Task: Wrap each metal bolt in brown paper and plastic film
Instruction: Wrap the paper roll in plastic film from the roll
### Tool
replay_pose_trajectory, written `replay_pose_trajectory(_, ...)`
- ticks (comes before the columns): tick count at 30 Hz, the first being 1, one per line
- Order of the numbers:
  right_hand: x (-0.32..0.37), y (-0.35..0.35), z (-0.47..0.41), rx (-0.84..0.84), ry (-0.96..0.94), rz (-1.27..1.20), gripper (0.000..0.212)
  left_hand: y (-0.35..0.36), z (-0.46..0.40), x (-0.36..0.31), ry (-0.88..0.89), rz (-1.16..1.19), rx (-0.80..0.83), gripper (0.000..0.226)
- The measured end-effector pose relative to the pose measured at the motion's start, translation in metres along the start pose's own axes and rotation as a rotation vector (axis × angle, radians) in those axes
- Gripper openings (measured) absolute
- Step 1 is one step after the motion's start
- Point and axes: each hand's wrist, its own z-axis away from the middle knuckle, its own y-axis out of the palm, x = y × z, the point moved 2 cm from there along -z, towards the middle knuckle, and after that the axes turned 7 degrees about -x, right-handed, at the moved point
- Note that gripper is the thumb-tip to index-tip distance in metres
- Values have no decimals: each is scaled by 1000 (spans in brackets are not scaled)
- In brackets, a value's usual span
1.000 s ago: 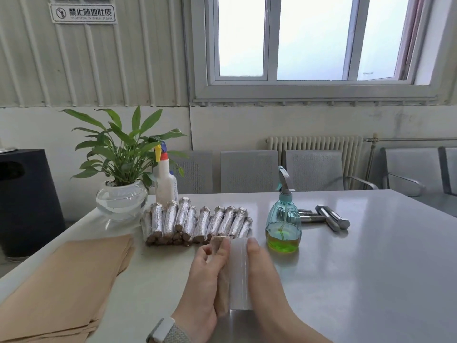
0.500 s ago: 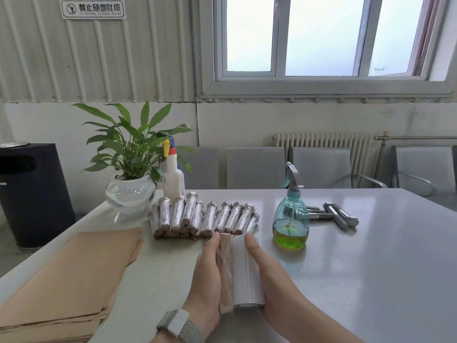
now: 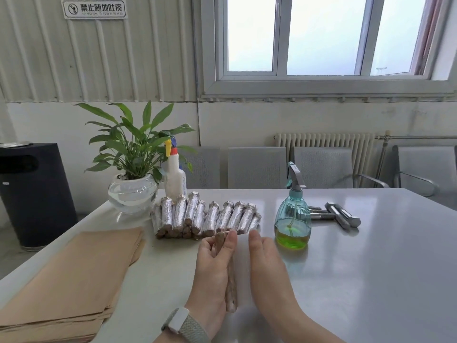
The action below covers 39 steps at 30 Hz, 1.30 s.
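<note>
One grey table (image 3: pixel 371 280). One stack of brown paper (image 3: pixel 74 276) at its left edge. One row of wrapped bolts (image 3: pixel 205 216), about ten in view, exact count unclear where they overlap. One potted plant (image 3: pixel 133 179). Two spray bottles: white (image 3: pixel 175 178), teal (image 3: pixel 293 216). Bare bolts (image 3: pixel 338 215) behind the teal one, three at least. Left hand (image 3: pixel 214 266) grips one paper-wrapped bolt (image 3: pixel 231 293), lying lengthwise between both hands. Right hand (image 3: pixel 265 263) rests beside it, fingers straight, on blurred film (image 3: pixel 243 263); grip cannot be told.
</note>
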Motion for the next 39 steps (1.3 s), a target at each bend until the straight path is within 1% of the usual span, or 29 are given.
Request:
replay_pose_trajectory(2, -4, 0, -1, -34, -11, 46, 55, 0, 1, 2, -56, 38, 39, 50)
replay_pose_trajectory(4, -9, -2, -6, -49, 17, 27, 45, 3, 3, 3, -148, 77, 127, 41)
replay_pose_trajectory(6, -12, -5, -12, -33, 79, -19, 43, 3, -1, 5, -191, 96, 142, 46)
replay_pose_trajectory(7, -13, -6, -14, 1, 134, -55, 45, 3, -4, 6, -195, 85, 141, 47)
replay_pose_trajectory(9, -14, -7, -16, 129, 276, -157, 53, 3, -5, 5, -170, 7, 150, 46)
replay_pose_trajectory(11, -10, -9, -15, 254, 359, -223, 57, 1, -6, 4, -87, -79, 160, 45)
replay_pose_trajectory(12, -9, -10, -14, 295, 365, -243, 57, -1, -8, 4, -33, -125, 160, 46)
replay_pose_trajectory(14, -7, -10, -15, 309, 323, -264, 60, -5, -11, 2, 72, -227, 136, 51)
replay_pose_trajectory(16, -5, -10, -15, 276, 259, -255, 65, -6, -14, 0, 148, -284, 91, 57)
replay_pose_trajectory(18, -4, -11, -16, 217, 193, -188, 73, -6, -16, -1, 193, -260, 40, 57)
replay_pose_trajectory(21, 0, -9, -12, 122, 93, -96, 69, -2, -15, 0, 216, -257, -12, 63)
replay_pose_trajectory(23, 0, -5, -10, 86, 70, -78, 65, -2, -13, 5, 171, -230, -37, 67)
replay_pose_trajectory(25, -1, -3, -9, 39, 62, -69, 59, -3, -9, 9, 89, -130, -17, 66)
replay_pose_trajectory(28, -3, -6, -10, -5, 25, 43, 53, 1, 1, 10, -117, 57, 97, 50)
replay_pose_trajectory(29, -4, -7, -11, -12, 13, 94, 53, 3, 3, 9, -172, 116, 140, 52)
replay_pose_trajectory(31, -9, -8, -13, -33, 19, 122, 51, 5, 0, 11, -204, 151, 175, 57)
replay_pose_trajectory(33, -11, -8, -14, -1, 74, 21, 51, 5, -4, 11, -193, 95, 164, 52)
replay_pose_trajectory(35, -11, -6, -16, 116, 160, -101, 65, 5, -5, 8, -167, 48, 162, 50)
replay_pose_trajectory(37, -10, -7, -16, 229, 232, -170, 68, 3, -8, 7, -91, -27, 162, 50)
replay_pose_trajectory(39, -10, -9, -15, 224, 231, -179, 66, 0, -11, 6, 17, -145, 152, 50)
